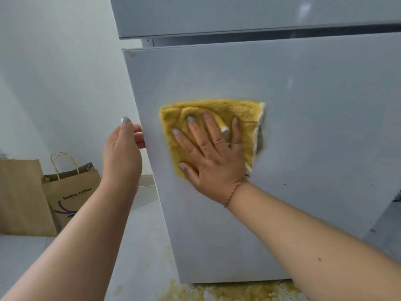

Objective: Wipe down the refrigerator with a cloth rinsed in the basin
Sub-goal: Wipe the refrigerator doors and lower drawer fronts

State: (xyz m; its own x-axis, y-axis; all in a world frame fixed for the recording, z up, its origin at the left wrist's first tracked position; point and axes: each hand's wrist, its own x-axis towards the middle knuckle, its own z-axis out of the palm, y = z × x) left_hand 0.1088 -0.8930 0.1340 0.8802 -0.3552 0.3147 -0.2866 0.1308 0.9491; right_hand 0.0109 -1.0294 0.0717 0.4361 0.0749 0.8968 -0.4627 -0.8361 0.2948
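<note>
Our two bare forearms reach in from the bottom corners toward the white refrigerator (303, 127). Our right hand (213, 153) lies flat on the lower door, fingers straight and fanned apart, pressing a yellow cloth (243, 111) against the panel. The cloth sits under the palm and fingers, spreading past the fingertips toward the door's top edge and out to the right, where a pale, whitish hem shows. Its left border runs near the door's left edge. A thin red string bracelet (235, 190) circles that wrist, and a pale wrap covers part of one finger.

Our left hand (122, 153) grips the door's left edge at about the same height as the cloth, thumb up on the near side, fingers curled round the edge and partly hidden behind it.

Above the lower door, a dark gap separates it from the upper door. Brown paper bags (71, 192), one printed "luckin coffee", stand on the floor by the left wall. Yellowish-brown staining (217, 292) marks the floor at the refrigerator's bottom edge.
</note>
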